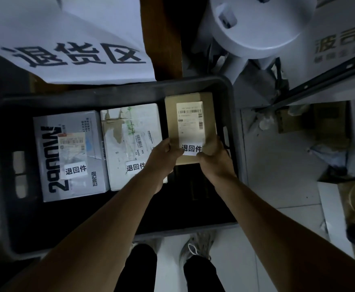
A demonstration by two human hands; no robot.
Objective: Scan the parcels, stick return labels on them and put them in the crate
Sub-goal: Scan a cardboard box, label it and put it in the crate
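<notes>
A dark plastic crate (pixel 8 165) stands on the floor below me. Inside it lie a grey printed parcel (pixel 52 157) at the left and a white taped parcel (pixel 128 131) beside it, each with a white return label. I hold a brown cardboard parcel (pixel 172 114) over the crate's right end. It carries a shipping label with barcodes and a white return label (pixel 191 149) at its near edge. My left hand (pixel 164 159) grips the parcel's near left corner, and my right hand (pixel 214 159) grips its near right corner.
A white sheet with large black characters (pixel 77 55) lies behind the crate. A white round drum (pixel 256 24) and a metal frame (pixel 319 81) stand at the back right. Bags and cartons clutter the floor at the right. My shoes (pixel 197 247) are just before the crate.
</notes>
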